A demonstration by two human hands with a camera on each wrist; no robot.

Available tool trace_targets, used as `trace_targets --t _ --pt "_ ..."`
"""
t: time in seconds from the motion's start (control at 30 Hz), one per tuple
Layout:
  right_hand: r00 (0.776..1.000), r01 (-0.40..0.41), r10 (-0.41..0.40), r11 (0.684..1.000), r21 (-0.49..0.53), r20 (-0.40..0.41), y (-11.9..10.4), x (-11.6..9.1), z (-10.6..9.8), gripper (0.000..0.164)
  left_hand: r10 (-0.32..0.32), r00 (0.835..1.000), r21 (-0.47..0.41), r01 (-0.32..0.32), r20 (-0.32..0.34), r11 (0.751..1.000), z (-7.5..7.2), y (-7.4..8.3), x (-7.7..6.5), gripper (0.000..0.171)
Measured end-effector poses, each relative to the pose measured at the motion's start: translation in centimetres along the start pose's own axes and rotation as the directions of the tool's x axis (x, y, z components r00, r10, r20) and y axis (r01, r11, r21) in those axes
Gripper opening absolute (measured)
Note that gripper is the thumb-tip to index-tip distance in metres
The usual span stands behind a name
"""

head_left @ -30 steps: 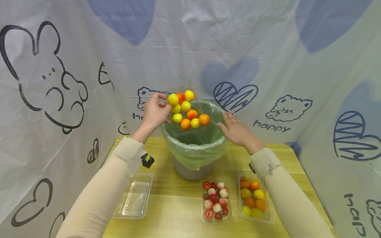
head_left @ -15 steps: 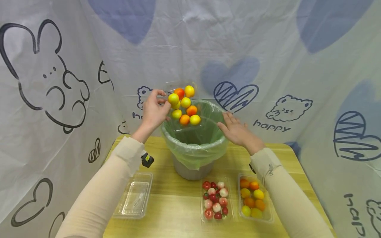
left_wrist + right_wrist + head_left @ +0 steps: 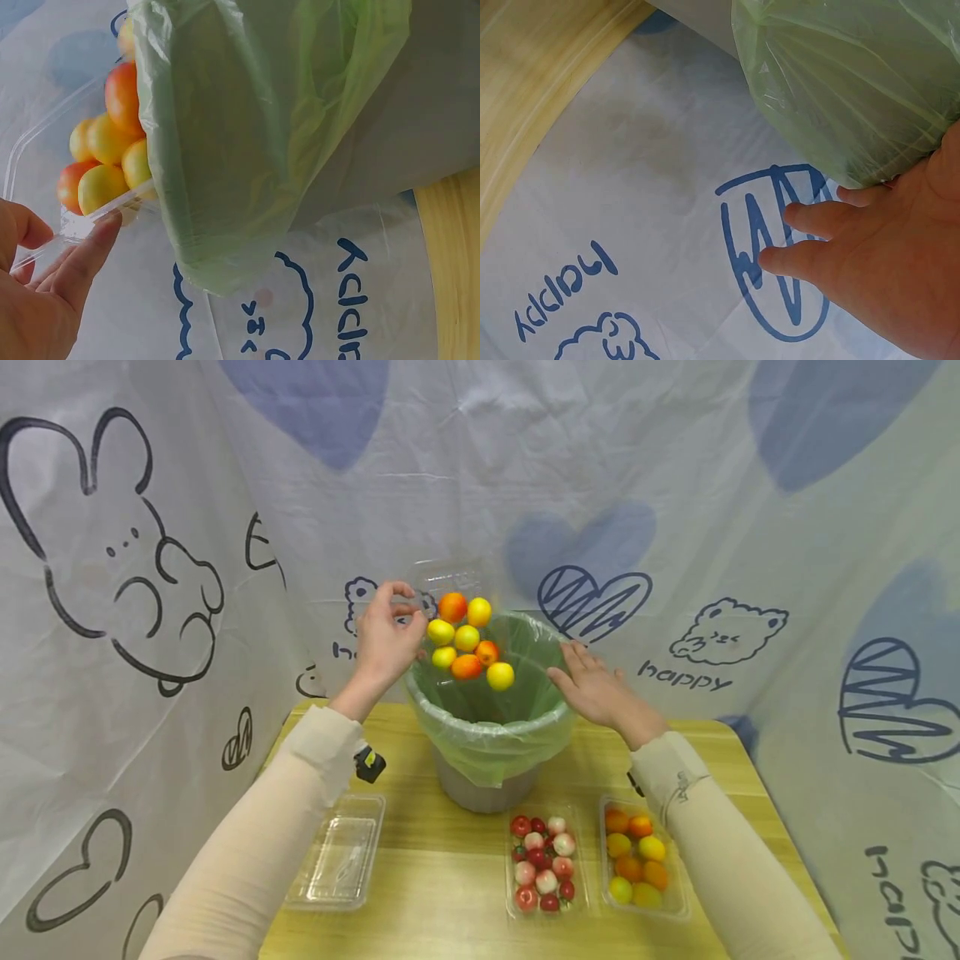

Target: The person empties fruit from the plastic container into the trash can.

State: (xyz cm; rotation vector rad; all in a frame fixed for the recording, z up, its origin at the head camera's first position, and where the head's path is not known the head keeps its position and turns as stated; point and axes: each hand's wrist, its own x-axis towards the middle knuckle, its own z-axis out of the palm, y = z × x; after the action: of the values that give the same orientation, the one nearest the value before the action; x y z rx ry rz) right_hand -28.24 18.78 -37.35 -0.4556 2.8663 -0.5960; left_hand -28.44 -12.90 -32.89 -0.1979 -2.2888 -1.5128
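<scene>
My left hand (image 3: 388, 639) grips the side of a clear plastic container (image 3: 448, 578), tilted over a trash bin (image 3: 487, 789). Several small round yellow and orange fruits (image 3: 467, 637) are bunched toward its lower end, above the bin's opening; I cannot tell whether any are in the air. In the left wrist view, the thumb and fingers pinch the container's rim, and the green bin liner (image 3: 225, 150) covers part of the fruits. My right hand (image 3: 600, 693) rests with extended fingers against the right side of the lined rim, holding nothing.
On the wooden table (image 3: 442, 877) stand a bare clear container (image 3: 341, 852) at front left, a box of red and pinkish fruits (image 3: 543, 864) in front of the bin, and a box of orange and yellow fruits (image 3: 636, 860) by the right forearm. Printed curtains (image 3: 465, 460) surround the table.
The left hand has tilted the container further, its far end rising. The fruits have slid down toward the bin, and an orange one seen earlier at the right is gone. The right hand stays put.
</scene>
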Motion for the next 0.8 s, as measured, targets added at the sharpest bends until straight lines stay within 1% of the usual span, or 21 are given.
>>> trace_targets --t 0.13,0.3,0.47,0.8 --pt "1.0 0.001 -0.001 1.0 0.005 0.003 0.07 0.0 0.0 0.076 0.028 1.0 0.01 -0.028 -0.004 1.0 0.11 -0.1 -0.06 0.029" --pt "1.0 -0.001 0.001 1.0 0.009 0.004 0.13 0.0 0.02 0.073 0.033 0.999 -0.001 -0.033 -0.011 0.999 0.23 -0.17 -0.1 0.03" --pt "1.0 -0.001 0.001 1.0 0.0 0.007 0.25 -0.01 0.06 0.077 0.03 1.0 -0.019 -0.03 -0.008 0.999 0.31 -0.3 -0.1 0.029" --pt "1.0 -0.005 0.005 1.0 0.009 0.008 0.51 0.14 0.03 0.075 0.068 0.997 -0.024 -0.068 -0.031 0.997 0.23 -0.35 -0.18 0.026"
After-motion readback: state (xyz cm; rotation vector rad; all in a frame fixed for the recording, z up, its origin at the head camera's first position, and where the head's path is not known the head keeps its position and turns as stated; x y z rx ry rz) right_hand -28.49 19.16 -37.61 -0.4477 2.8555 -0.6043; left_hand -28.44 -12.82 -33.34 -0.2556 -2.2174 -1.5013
